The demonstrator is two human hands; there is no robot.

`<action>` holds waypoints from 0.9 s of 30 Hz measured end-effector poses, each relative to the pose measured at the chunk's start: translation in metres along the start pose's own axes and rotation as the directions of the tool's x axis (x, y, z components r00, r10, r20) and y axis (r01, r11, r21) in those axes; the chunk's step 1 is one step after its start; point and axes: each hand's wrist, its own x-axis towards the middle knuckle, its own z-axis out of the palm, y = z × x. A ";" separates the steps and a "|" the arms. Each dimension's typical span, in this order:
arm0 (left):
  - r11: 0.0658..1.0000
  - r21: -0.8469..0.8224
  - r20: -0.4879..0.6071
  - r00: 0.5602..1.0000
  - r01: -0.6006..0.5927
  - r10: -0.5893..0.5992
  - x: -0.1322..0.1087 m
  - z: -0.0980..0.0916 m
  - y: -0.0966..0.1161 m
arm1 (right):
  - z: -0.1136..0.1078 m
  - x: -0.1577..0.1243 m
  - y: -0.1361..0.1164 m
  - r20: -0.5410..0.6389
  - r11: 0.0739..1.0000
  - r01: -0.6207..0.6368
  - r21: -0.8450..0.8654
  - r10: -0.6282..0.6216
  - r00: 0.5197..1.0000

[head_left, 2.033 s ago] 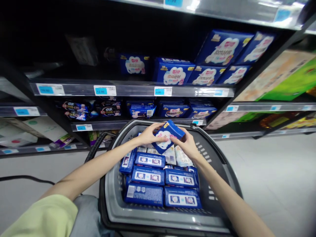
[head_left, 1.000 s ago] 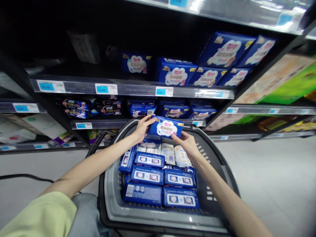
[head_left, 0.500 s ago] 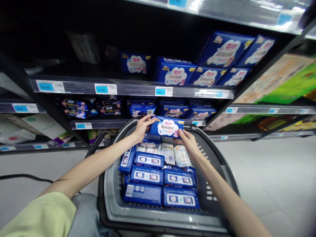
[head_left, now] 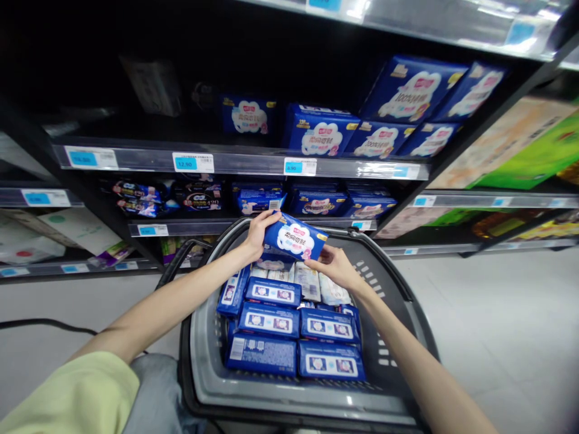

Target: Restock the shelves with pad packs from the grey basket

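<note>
Both my hands hold one blue packet (head_left: 295,236) with a white cloud print above the far end of a grey shopping basket (head_left: 205,355). My left hand (head_left: 257,232) grips the packet's left end, fingers curled over its top edge. My right hand (head_left: 332,266) pinches its lower right corner from below. The packet tilts down to the right. Inside the basket lie several blue packets (head_left: 271,319) in rows, with pale packets (head_left: 316,283) at the far end.
Dark store shelves (head_left: 235,163) with price tags stand behind the basket, stocked with more blue packets (head_left: 321,135). Lower shelf rows (head_left: 316,202) hold similar goods. Green boxes (head_left: 534,157) fill the shelves at right. Grey floor (head_left: 497,325) lies to the right.
The packet was lifted from over the basket and turned face up and level; since half a second ago it has tilted down to the right and my right hand has dropped beneath its corner.
</note>
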 end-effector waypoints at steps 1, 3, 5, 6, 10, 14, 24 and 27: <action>1.000 0.001 0.001 1.000 -0.005 0.005 -0.001 0.000 0.000 | 0.000 0.001 0.002 -0.012 1.000 0.002 -0.018 -0.002 1.000; 1.000 0.004 0.003 1.000 -0.018 0.018 -0.001 0.001 0.001 | 0.000 0.001 0.004 -0.036 0.998 0.004 -0.060 -0.006 0.999; 0.999 0.013 0.007 1.000 -0.030 0.030 -0.001 0.001 0.000 | -0.001 0.001 0.005 -0.052 0.996 0.007 -0.090 -0.012 0.999; 0.999 0.019 0.010 0.999 -0.034 0.033 -0.001 0.000 0.000 | -0.001 0.001 0.004 -0.058 0.995 0.010 -0.100 -0.016 0.998; 0.998 0.033 0.007 0.999 -0.050 0.050 -0.001 0.000 -0.001 | -0.001 0.000 0.001 -0.072 0.992 0.025 -0.121 -0.033 0.997; 0.997 0.040 0.017 0.998 -0.068 0.067 0.001 -0.001 -0.002 | -0.001 -0.001 -0.003 -0.083 0.987 0.037 -0.159 -0.050 0.995; 0.979 0.151 0.203 0.974 -0.134 0.102 0.006 -0.007 -0.003 | -0.014 0.000 0.009 -0.215 0.898 0.017 -0.440 -0.123 0.969; 0.968 0.154 0.255 0.955 -0.196 0.153 0.007 -0.007 -0.006 | -0.017 0.001 0.013 -0.254 0.883 0.003 -0.469 -0.138 0.957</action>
